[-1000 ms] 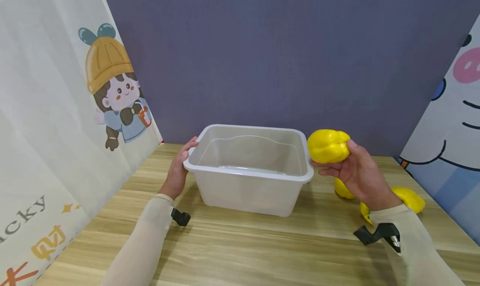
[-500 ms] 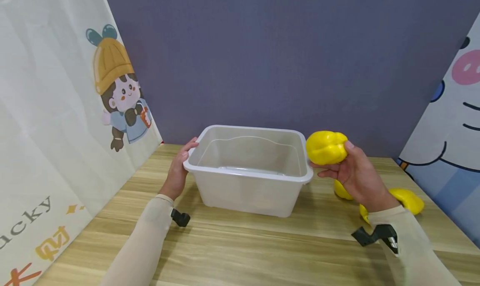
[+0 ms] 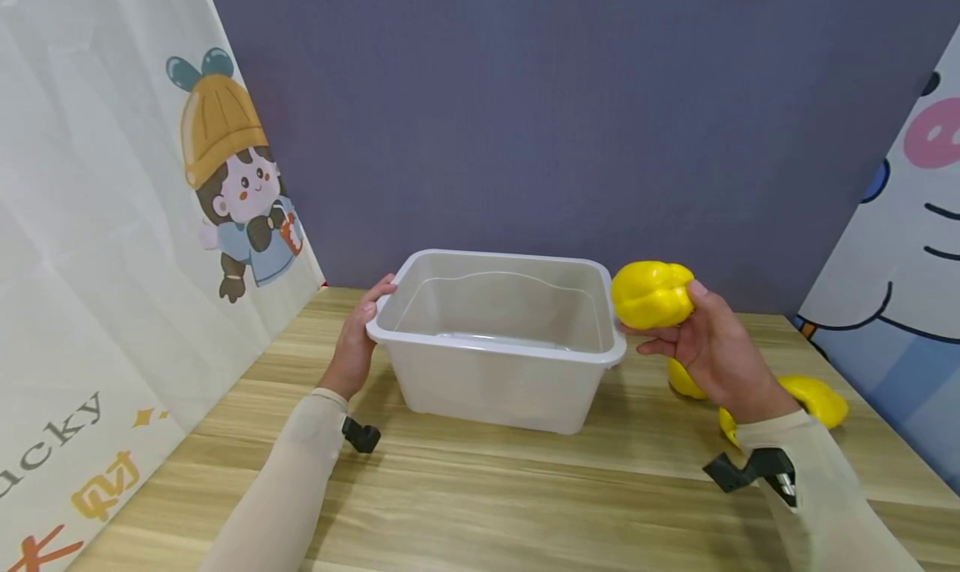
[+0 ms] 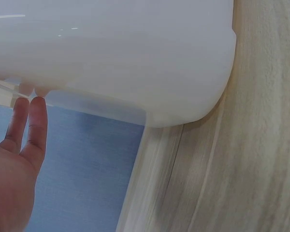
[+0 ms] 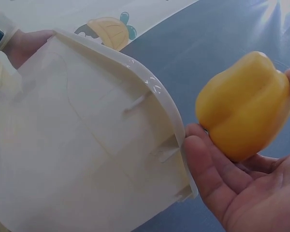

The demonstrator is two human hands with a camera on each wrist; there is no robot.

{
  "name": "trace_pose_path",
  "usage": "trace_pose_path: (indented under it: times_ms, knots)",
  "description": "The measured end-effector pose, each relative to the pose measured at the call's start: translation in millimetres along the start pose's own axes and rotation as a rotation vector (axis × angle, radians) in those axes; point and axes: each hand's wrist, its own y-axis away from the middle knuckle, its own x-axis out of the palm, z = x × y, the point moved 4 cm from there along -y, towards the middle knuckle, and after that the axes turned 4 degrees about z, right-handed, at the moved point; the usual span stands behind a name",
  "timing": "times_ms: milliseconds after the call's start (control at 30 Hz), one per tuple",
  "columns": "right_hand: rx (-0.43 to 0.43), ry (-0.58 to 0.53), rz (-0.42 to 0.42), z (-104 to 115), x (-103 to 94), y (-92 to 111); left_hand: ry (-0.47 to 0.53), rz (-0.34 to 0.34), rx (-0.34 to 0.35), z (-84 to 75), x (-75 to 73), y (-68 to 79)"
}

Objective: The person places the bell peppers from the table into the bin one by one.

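yellow pepper point(image 3: 651, 295) | held by right hand point(image 3: 717, 351), between thumb and fingers | close to pale tub point(image 3: 487, 388) | left hand point(image 3: 353, 343) touches tub rim, fingers straight

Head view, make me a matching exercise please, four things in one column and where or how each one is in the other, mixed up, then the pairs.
1. Left hand
2. Right hand
3. Bin
4. Table

a. wood-grained
b. pale, between the two hands
c. holding a yellow pepper
d. at the bin's left rim

Pairs: 1-d, 2-c, 3-b, 4-a
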Motion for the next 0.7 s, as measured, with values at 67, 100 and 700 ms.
trace_pose_path:
  times_ms: [67, 100, 700]
  knots:
    - [-0.001, -0.005, 0.001, 1.0, 0.4, -0.6, 0.004, -0.001, 0.001, -0.4, 0.3, 0.1]
    - [0.002, -0.004, -0.002, 1.5, 0.7, -0.8, 0.005, -0.001, 0.0, -0.5, 0.4, 0.1]
    - [0.169, 0.164, -0.143, 9.4, 1.3, -9.5, -0.037, 0.01, -0.022, 0.1, -0.5, -0.8]
